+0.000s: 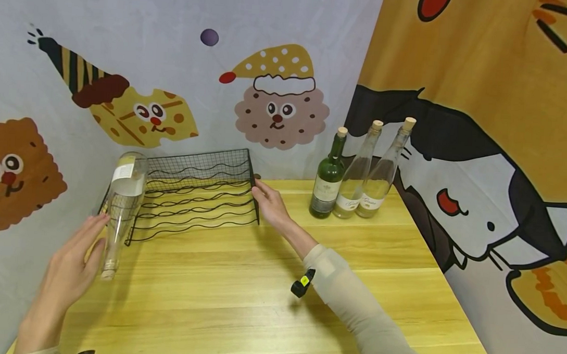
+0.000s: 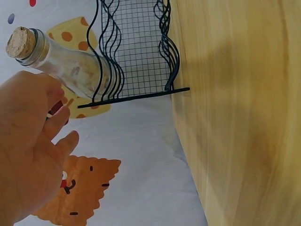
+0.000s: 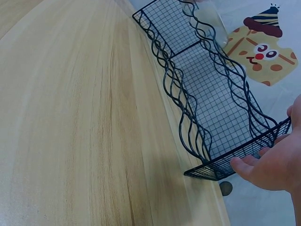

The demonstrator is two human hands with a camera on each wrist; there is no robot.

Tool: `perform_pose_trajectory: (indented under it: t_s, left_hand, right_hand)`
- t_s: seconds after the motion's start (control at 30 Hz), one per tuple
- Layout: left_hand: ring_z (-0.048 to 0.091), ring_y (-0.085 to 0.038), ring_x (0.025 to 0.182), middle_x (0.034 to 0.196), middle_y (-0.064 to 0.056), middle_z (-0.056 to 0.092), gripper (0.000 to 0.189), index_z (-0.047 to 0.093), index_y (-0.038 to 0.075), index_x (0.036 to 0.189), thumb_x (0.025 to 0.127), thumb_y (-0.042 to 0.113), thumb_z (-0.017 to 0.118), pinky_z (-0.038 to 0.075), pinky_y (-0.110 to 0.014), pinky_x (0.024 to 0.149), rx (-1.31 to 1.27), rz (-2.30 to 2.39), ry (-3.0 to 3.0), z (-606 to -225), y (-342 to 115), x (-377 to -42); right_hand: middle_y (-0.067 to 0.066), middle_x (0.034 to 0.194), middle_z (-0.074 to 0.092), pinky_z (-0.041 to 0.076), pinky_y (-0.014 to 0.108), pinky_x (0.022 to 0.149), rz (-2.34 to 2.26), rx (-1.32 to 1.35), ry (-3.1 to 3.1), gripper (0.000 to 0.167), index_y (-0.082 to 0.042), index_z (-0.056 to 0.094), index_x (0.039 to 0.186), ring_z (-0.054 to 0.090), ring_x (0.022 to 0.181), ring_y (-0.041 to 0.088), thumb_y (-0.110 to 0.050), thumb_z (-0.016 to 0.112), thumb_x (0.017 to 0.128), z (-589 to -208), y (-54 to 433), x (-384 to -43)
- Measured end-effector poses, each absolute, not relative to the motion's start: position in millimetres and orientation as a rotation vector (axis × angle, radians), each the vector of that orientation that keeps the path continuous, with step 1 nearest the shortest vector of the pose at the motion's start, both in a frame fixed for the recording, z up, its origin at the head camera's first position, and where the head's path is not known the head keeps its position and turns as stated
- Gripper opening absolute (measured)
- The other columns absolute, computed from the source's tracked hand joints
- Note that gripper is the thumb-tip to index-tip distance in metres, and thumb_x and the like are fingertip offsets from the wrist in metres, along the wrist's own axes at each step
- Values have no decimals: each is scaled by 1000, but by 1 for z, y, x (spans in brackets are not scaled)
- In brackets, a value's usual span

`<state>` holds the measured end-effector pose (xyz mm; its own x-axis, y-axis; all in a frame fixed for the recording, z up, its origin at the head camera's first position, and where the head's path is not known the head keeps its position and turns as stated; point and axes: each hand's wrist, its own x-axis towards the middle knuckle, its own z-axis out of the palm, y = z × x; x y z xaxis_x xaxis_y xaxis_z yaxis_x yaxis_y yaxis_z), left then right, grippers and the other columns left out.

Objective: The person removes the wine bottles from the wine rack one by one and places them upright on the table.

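Note:
A black wire rack with wavy rails and mesh panels stands against the wall. Across the upper rails at its left end lies a clear glass bottle, its corked neck towards me. My left hand is beside this bottle at the rack's left end, fingers extended, holding nothing; the left wrist view shows its fingertips just below the cork. At the opposite end, my right hand touches the rack's right mesh side panel from outside, its fingers against the mesh and near the top edge.
Right of the rack, a green bottle and two clear bottles, a nearer one and a farther one, stand upright with corks in. The wooden table meets a cartoon-printed cloth behind and at the sides.

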<state>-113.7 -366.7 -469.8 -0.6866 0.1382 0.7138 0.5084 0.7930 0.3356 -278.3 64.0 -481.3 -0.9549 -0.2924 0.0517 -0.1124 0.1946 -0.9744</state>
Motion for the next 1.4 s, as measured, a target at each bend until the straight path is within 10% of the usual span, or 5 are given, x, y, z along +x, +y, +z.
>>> perform_pose_trajectory:
  t_s: [0.1, 0.23, 0.77, 1.2, 1.4]
  left_hand:
    - [35, 5, 166, 167, -9, 60, 38, 68, -4, 151, 117, 10, 60, 26, -7, 134, -499, -654, -2272, -472, -367, -114]
    - [33, 7, 165, 158, -29, 65, 72, 70, -2, 149, 121, 57, 40, 25, -2, 130, -511, -608, -2271, -475, -367, -115]
    - [36, 5, 165, 168, -8, 61, 67, 75, 5, 147, 121, 57, 41, 26, 7, 117, -518, -560, -2245, -481, -363, -122]
    - [43, 1, 163, 156, -20, 69, 64, 74, -1, 145, 121, 51, 44, 52, -16, 54, -559, -511, -2209, -481, -359, -126]
    - [46, -4, 164, 154, -25, 69, 64, 73, -4, 145, 121, 49, 47, 41, 6, 110, -559, -589, -2186, -480, -357, -125]
  right_hand:
    - [7, 186, 35, 34, 58, 143, -1860, -402, 2316, 64, -14, 38, 178, 38, 171, 37, -46, 45, 123, -481, 64, -278]
    - [5, 186, 37, 34, 58, 142, -1867, -398, 2318, 64, -14, 39, 177, 39, 170, 37, -46, 46, 123, -482, 64, -278]
    - [8, 187, 35, 35, 59, 142, -1845, -428, 2333, 65, -15, 37, 178, 38, 171, 37, -49, 44, 123, -483, 66, -279]
    - [6, 185, 39, 36, 58, 142, -1827, -409, 2364, 66, -16, 37, 178, 41, 169, 37, -50, 45, 123, -481, 64, -277]
    - [5, 185, 39, 36, 57, 141, -1836, -419, 2368, 64, -15, 39, 177, 42, 169, 36, -48, 45, 123, -483, 64, -277]
